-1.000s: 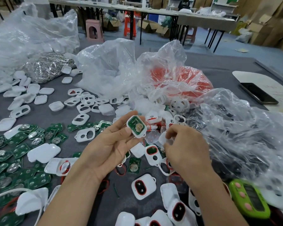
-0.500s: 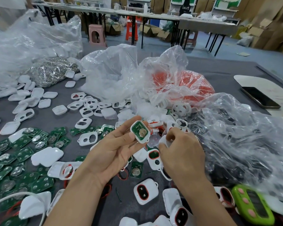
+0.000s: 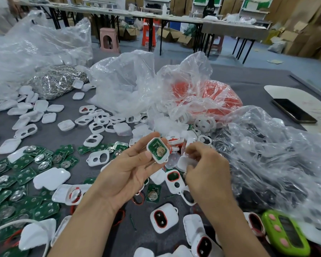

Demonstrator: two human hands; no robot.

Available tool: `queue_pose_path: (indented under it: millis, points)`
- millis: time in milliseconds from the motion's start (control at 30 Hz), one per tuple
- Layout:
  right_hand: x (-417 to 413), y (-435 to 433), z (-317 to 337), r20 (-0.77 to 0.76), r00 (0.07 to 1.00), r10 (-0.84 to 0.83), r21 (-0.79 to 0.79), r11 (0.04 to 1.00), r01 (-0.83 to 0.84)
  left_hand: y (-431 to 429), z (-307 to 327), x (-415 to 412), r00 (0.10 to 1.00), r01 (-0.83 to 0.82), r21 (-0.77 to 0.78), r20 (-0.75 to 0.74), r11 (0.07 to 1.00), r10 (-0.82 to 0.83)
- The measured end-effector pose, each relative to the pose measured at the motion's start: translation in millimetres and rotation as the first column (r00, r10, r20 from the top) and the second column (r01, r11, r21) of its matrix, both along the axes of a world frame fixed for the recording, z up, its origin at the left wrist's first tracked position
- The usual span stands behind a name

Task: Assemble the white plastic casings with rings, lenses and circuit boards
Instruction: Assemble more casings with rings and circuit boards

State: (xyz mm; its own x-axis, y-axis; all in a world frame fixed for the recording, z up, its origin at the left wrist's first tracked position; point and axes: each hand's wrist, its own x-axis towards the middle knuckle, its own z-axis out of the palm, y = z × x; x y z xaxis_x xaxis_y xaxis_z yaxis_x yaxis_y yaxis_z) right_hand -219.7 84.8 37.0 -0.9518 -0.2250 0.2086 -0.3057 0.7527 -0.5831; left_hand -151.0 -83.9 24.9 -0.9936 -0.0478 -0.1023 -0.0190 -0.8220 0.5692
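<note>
left hand (image 3: 126, 175): palm up above the table, thumb and fingertips pinching the casing by its edges.
casing (image 3: 160, 160): white, open side up and tilted towards the person, held over the heap just left of the right hand.
board (image 3: 154, 145): green, seated inside the casing, with a round metal clip on it.
right hand (image 3: 208, 173): back towards me, fingers curled round a white cover.
cover (image 3: 183, 161): mostly hidden by the fingers. It is just beside the casing, but I cannot tell whether the two touch.
loose boards (image 3: 26, 175): green and overlapping, spread over the left of the table. Many carry a metal disc.
frames (image 3: 98, 158): white fronts with two holes, scattered between the loose boards and the bags.
shells (image 3: 51, 178): plain white halves, lying among the loose boards and further back on the left.
finished units (image 3: 163, 217): white with a red-rimmed dark window, lying near the wrists.
ring bag (image 3: 215, 95): clear plastic full of red rings, behind the hands.
dark bag (image 3: 267, 154): crumpled clear plastic over dark parts, to the right of the right hand.
metal bag (image 3: 59, 84): clear plastic full of small silvery bits, far left.
phone (image 3: 293, 113): dark, lying flat on a white sheet at the right edge.
gadget (image 3: 285, 236): lime green with pink buttons, bottom right, just beside the dark bag.
table (image 3: 248, 78): grey covering.
</note>
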Motion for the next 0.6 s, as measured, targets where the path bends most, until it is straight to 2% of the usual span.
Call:
queue_pose_path:
  millis: [67, 200, 233, 300, 333, 367, 433, 600]
  points:
    - [-6.4, 8.5, 2.6, 0.022, 0.999, 0.037, -0.104, 0.994, -0.035, -0.8, -0.9, 0.0, 1.0, -0.007, -0.008, -0.001, 1.0, 0.007]
    - [-19.8, 22.1, 4.7, 0.073, 0.997, 0.015, -0.301, 0.954, 0.007, -0.9, -1.0, -1.5, 1.0, -0.014, -0.024, 0.005, 1.0, 0.014]
    - [-21.5, 22.9, 6.2, 0.142, 0.988, 0.066, -0.419, 0.908, -0.001, -0.9, -1.2, -1.4, 1.0, -0.014, -0.02, 0.003, 1.0, 0.014]
    - [-20.2, 21.0, 11.3, 0.303, 0.911, 0.279, -0.694, 0.719, 0.011, -0.9, -1.5, -1.2, 1.0, -0.008, -0.016, 0.0, 1.0, 0.008]
    - [-18.0, 18.4, 13.0, 0.333, 0.867, 0.371, -0.773, 0.634, 0.026, -0.6, -1.7, -1.3, 1.0, -0.007, -0.021, -0.001, 1.0, 0.007]
    - [-15.7, 15.3, 13.8, 0.337, 0.836, 0.434, -0.81, 0.585, 0.023, 0.1, -1.7, -1.5, 1.0, -0.005, -0.033, -0.001, 0.999, 0.005]
    - [-10.1, 7.8, 13.6, 0.321, 0.812, 0.488, -0.821, 0.57, -0.017, 2.3, -2.1, -2.5, 1.0, -0.009, -0.08, -0.001, 0.997, 0.009]
    - [-0.7, -3.3, 10.3, 0.223, 0.873, 0.433, -0.735, 0.663, -0.14, 7.8, -4.4, -3.2, 1.0, -0.013, -0.21, -0.013, 0.978, 0.011]
